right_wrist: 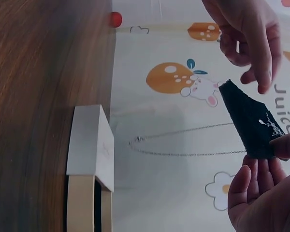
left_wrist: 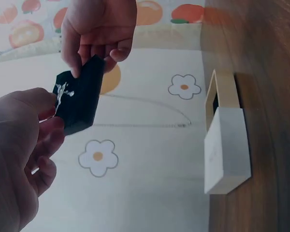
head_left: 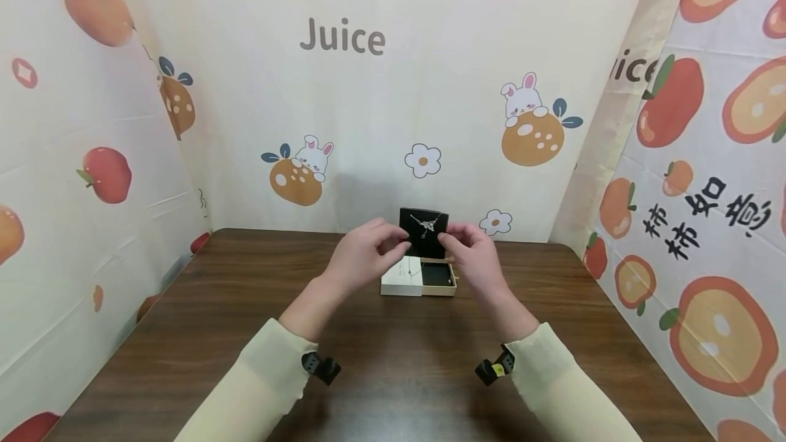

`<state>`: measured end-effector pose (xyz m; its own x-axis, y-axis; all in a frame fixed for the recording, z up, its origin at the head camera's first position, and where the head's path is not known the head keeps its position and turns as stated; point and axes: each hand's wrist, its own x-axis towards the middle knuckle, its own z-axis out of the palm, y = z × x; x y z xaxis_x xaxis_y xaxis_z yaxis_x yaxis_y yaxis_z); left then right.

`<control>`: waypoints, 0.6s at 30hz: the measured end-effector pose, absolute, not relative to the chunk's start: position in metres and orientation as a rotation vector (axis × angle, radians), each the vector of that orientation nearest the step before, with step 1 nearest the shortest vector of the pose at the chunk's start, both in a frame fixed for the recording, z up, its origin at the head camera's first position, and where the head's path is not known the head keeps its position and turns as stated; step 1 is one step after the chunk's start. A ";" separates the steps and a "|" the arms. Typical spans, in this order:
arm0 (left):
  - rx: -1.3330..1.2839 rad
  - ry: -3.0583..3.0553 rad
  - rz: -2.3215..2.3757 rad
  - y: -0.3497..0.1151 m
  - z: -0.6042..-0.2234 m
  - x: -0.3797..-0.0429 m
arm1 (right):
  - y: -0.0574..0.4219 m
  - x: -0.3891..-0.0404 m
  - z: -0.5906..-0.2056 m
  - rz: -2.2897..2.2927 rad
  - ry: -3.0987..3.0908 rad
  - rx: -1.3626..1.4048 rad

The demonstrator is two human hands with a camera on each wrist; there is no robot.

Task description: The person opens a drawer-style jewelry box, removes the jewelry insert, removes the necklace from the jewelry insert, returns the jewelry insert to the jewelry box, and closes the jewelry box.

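Observation:
A black jewelry card (head_left: 417, 245) bearing a silver necklace (head_left: 428, 225) is raised over the far part of the table. My right hand (head_left: 475, 261) pinches the card's right edge between thumb and fingers. At the opposite edge, my left hand (head_left: 365, 251) has its fingers loosely bent, with index fingertip and thumb apart. From the right wrist view, that left hand (right_wrist: 253, 38) hovers close beside the card. The necklace's thin chain (right_wrist: 183, 154) hangs below the card in a long loop. Beneath is a small box with a white sleeve (head_left: 399, 282) and a partly pulled-out cream drawer (head_left: 439, 291), dark inside.
The brown wooden table (head_left: 368, 374) reaches back to a printed cloth (head_left: 467, 39) with fruit and bunnies. More printed cloth (head_left: 651, 333) stands along the right side, and another on the left. Each wrist wears a black strap with a small device (head_left: 321, 367).

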<state>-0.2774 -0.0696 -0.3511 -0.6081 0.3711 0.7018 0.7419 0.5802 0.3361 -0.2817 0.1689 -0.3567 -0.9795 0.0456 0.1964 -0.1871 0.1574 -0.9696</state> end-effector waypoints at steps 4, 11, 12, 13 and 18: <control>-0.875 -2.184 -0.793 -0.066 -0.346 -0.278 | 0.164 -0.279 -0.353 1.930 -2.240 0.179; -0.856 -2.115 -0.706 -0.059 -0.335 -0.279 | 0.158 -0.276 -0.351 1.949 -2.239 0.215; -0.852 -2.111 -0.690 -0.058 -0.334 -0.278 | 0.157 -0.275 -0.350 1.955 -2.238 0.214; -0.847 -2.108 -0.675 -0.057 -0.333 -0.278 | 0.156 -0.274 -0.350 1.963 -2.237 0.216; -0.824 -2.100 -0.604 -0.053 -0.332 -0.279 | 0.152 -0.273 -0.351 1.975 -2.238 0.227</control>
<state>-0.2786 -0.0525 -0.3320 -0.4815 0.3502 0.8035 0.7234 0.6764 0.1387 -0.2729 0.1525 -0.3509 -0.9777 -0.0152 0.2096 -0.2099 0.1227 -0.9700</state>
